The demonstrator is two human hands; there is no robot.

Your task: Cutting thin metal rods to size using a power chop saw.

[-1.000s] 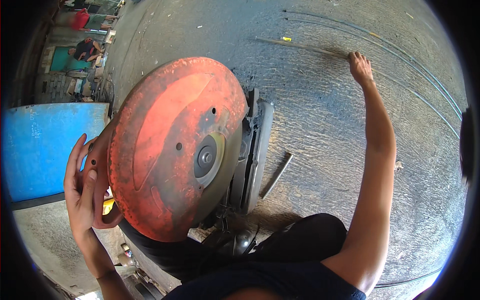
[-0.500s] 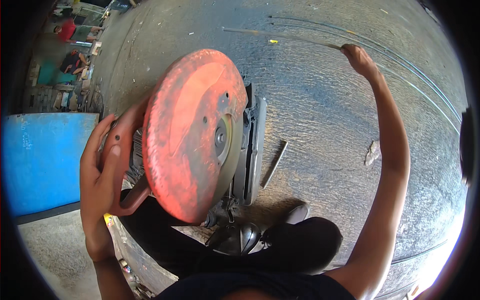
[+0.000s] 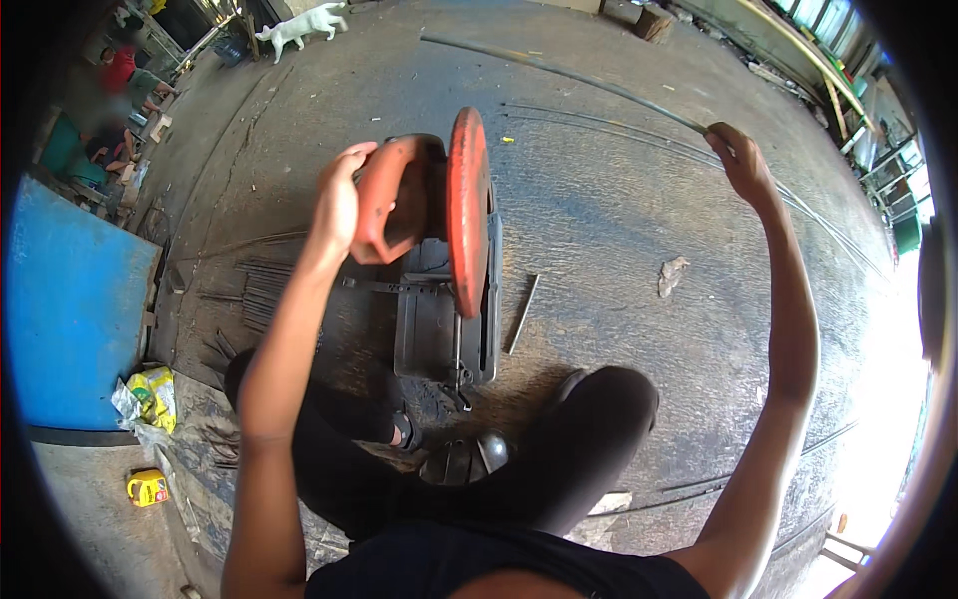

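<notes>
A chop saw (image 3: 447, 324) stands on the floor in front of my knees. Its red round guard (image 3: 466, 215) is raised and seen nearly edge-on. My left hand (image 3: 339, 200) is on the saw's red handle (image 3: 374, 225), fingers bent over its far side. Far out to the right, my right hand (image 3: 738, 165) is closed around a long thin metal rod (image 3: 559, 75), which reaches left above the floor beyond the saw. A short metal bar (image 3: 524, 314) lies on the floor just right of the saw base.
Several long rods (image 3: 619, 137) lie on the floor at right. Cut rods (image 3: 267, 295) are piled left of the saw. A blue panel (image 3: 75, 309), yellow bag (image 3: 155, 397) and yellow jug (image 3: 147, 487) are at left. A white cat (image 3: 299, 28) and people (image 3: 115, 140) are farther off.
The saw's guard has swung away from me and turned edge-on, my left hand moving forward and right with the handle. My right hand still holds the rod. The view has shifted, bringing the cat in.
</notes>
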